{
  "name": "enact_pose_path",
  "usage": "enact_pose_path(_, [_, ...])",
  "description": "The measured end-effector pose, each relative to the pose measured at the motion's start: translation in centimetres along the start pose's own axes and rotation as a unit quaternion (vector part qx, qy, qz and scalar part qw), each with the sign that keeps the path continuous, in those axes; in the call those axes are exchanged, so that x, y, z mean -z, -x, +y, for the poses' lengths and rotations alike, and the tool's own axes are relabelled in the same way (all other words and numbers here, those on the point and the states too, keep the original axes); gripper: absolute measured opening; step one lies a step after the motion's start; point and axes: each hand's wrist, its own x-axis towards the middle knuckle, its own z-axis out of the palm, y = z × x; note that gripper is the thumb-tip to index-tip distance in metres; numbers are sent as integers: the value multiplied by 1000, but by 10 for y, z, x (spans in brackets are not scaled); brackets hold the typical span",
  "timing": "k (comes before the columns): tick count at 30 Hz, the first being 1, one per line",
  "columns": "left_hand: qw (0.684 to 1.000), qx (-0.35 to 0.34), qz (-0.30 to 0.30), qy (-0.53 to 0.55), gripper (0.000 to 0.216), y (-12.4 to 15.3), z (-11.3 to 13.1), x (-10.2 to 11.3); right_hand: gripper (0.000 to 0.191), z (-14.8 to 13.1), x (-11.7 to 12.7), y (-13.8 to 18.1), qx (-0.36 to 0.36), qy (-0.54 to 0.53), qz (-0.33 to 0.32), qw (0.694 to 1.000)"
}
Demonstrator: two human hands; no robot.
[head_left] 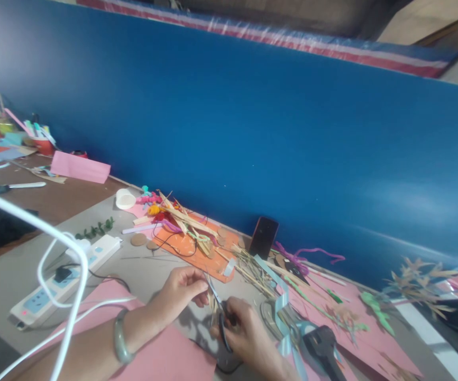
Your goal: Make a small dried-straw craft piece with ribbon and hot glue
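My right hand (pixel 247 330) grips a pair of scissors (pixel 225 330) with dark handles, its fingers through the loops. The blades point up and left, close to the fingertips of my left hand (pixel 185 293). That hand is closed in a pinch; whatever lies between its fingers is too small to make out. Thin straw-coloured strips (pixel 213 309) show between the two hands. A pale green bangle (pixel 121 337) circles my left wrist. Beneath my left forearm lies a sheet of pink paper (pixel 165 354).
A white power strip (pixel 66 283) with cables sits at left; a white cable (pixel 80 296) crosses the near view. Behind my hands, an orange board (pixel 181 246) bears straw and craft bits. A phone (pixel 263 238) leans against the blue partition (pixel 229 121). A black glue gun (pixel 322 346) lies right.
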Motion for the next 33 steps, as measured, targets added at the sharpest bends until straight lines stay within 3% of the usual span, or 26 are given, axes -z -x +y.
enact_pose_path(17, [1000,-5,-8,6,19,1,0,2,33,14,-3,-1,6,-24,-17,1000])
enact_pose_path(33, [997,-34,-33,-54,19,0,1,4,41,21,6,-3,23,-25,-29,999])
